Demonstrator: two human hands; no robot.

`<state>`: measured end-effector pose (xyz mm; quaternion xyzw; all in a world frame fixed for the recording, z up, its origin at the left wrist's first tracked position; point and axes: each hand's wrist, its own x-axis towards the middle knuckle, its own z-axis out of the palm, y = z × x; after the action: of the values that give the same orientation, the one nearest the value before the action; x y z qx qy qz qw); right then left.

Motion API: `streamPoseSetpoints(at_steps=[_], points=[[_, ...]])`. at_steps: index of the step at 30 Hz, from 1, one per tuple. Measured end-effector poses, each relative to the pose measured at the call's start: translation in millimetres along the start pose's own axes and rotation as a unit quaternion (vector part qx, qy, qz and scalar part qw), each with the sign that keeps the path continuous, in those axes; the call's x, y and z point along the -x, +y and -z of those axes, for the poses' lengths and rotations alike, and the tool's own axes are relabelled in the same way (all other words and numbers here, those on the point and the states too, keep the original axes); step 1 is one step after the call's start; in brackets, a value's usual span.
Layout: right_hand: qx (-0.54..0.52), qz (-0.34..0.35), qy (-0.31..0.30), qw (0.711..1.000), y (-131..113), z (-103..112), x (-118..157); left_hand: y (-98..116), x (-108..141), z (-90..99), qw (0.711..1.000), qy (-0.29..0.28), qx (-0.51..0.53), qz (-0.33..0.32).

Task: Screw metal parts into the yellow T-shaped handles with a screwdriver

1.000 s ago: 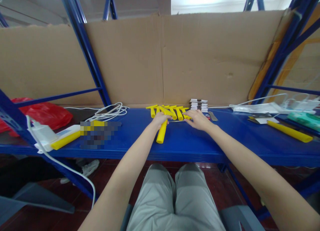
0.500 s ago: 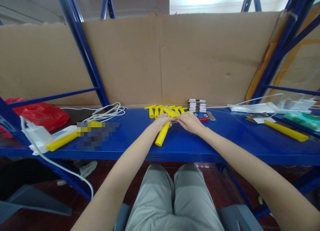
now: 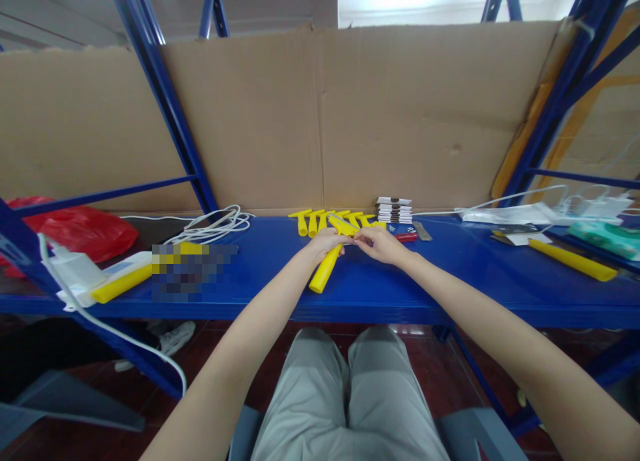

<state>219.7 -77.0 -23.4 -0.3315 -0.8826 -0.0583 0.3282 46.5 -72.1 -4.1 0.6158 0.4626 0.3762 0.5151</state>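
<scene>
A yellow T-shaped tool (image 3: pixel 324 272) is tilted over the blue table, its thick handle toward me. My left hand (image 3: pixel 327 241) is wrapped round it near the head. At the right end of the head, my right hand (image 3: pixel 379 243) has its fingers pinched together; what lies between them is too small to make out. Several yellow T-shaped pieces (image 3: pixel 302 224) stand in a row behind my hands. Beside them is a stack of white-edged packs (image 3: pixel 395 211), with a red object (image 3: pixel 406 236) and a flat grey piece (image 3: pixel 423 232) in front.
A blue table (image 3: pixel 270 268) backs onto cardboard (image 3: pixel 250 128). On the left are a coiled white cable (image 3: pixel 215 226), a red bag (image 3: pixel 75 228) and a yellow tube (image 3: pixel 123 283). Another yellow tube (image 3: pixel 573 260) lies right, near a green packet (image 3: pixel 607 240).
My right hand's fingers have shifted slightly and drawn up closer at the tool's head. My left hand and the tool have hardly moved.
</scene>
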Motion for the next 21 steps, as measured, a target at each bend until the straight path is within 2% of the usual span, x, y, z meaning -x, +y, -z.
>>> streamPoseSetpoints(at_steps=[6, 10, 12, 15, 17, 21], points=[[0.021, -0.036, -0.004, 0.999, -5.5, 0.9, -0.5, 4.1, 5.4, -3.8, 1.0, -0.005, 0.013, 0.014], [0.019, -0.09, 0.03, 0.995, 6.8, 8.5, -2.3, 6.8, 6.8, -0.9, 1.0, 0.003, 0.027, 0.014], [0.027, -0.155, 0.077, 0.985, 22.8, 18.6, 0.0, 8.4, 6.8, 1.7, 0.999, 0.015, 0.027, 0.028], [0.058, -0.266, 0.13, 0.953, 54.5, 37.7, 11.6, 10.7, 7.3, 4.5, 0.998, 0.025, 0.028, 0.046], [0.067, -0.345, 0.105, 0.93, 75.0, 49.0, 23.0, 11.6, 7.8, 5.1, 0.998, 0.024, 0.037, 0.045], [0.092, -0.449, 0.031, 0.888, 102.4, 60.2, 41.5, 11.8, 8.6, 4.7, 0.998, 0.017, 0.051, 0.037]])
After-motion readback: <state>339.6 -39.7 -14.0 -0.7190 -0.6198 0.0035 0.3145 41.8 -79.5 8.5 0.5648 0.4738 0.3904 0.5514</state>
